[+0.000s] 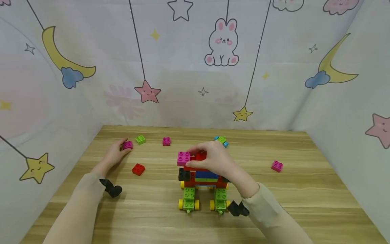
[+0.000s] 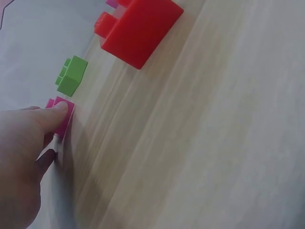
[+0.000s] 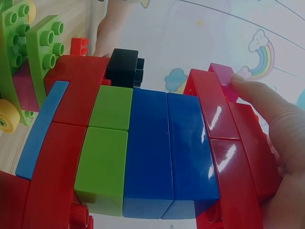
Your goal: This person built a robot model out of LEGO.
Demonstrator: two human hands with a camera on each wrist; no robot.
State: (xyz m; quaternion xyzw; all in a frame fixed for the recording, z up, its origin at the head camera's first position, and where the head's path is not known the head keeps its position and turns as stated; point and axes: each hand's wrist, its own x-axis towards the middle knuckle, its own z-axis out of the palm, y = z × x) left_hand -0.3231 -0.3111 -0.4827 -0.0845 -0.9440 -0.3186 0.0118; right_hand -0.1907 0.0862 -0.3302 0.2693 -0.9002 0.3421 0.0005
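Observation:
At the far left of the table my left hand (image 1: 115,153) pinches a magenta toy brick (image 1: 128,145) between thumb and fingers. The left wrist view shows the thumb lying over that magenta brick (image 2: 66,117). In the middle stands a built brick vehicle (image 1: 206,175) with red, blue and green layers, black bricks at its sides and green wheeled bases with yellow wheels. My right hand (image 1: 216,156) reaches over its top and pinches a second magenta brick (image 1: 183,158) at the upper left corner. In the right wrist view the thumb presses against this magenta brick (image 3: 224,78), beside the red top bricks (image 3: 221,112).
Near the left hand lie a green brick (image 1: 140,139) and a red brick (image 1: 138,169). Another magenta brick (image 1: 166,141) sits farther back. Behind the vehicle is a green and blue piece (image 1: 221,139). One more magenta brick (image 1: 277,166) lies to the right. A printed curtain surrounds the wooden table (image 1: 304,203).

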